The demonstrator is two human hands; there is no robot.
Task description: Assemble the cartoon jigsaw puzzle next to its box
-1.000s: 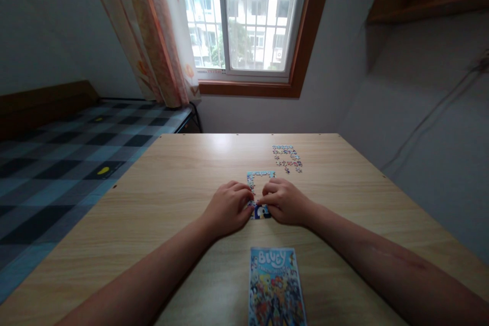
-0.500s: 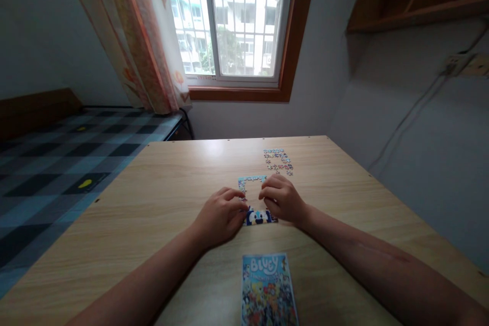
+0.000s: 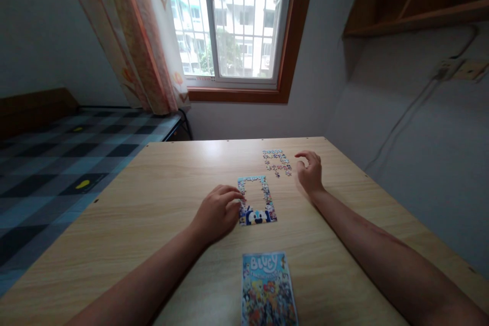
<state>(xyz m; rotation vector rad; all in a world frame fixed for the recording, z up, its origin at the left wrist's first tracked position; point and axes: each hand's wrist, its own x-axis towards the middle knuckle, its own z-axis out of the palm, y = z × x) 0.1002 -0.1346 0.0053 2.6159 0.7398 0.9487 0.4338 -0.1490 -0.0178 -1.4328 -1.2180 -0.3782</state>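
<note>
Jigsaw puzzle (image 3: 257,217) flat on counter (image 3: 171,175), border joined, middle hollow, blue cartoon face along near side; left hand (image 3: 219,212) at left edge, can't tell if gripping; right hand (image 3: 310,172) released, near loose pieces (image 3: 283,167).

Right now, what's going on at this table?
A person is working on a partly assembled jigsaw puzzle on a wooden table. The left hand rests with its fingertips at the puzzle's left edge. The right hand is just right of the loose puzzle pieces, thumb and forefinger apart, nothing visible between them. The puzzle's joined pieces surround a bare middle. A Bluey-titled picture lies nearer the person.
</note>
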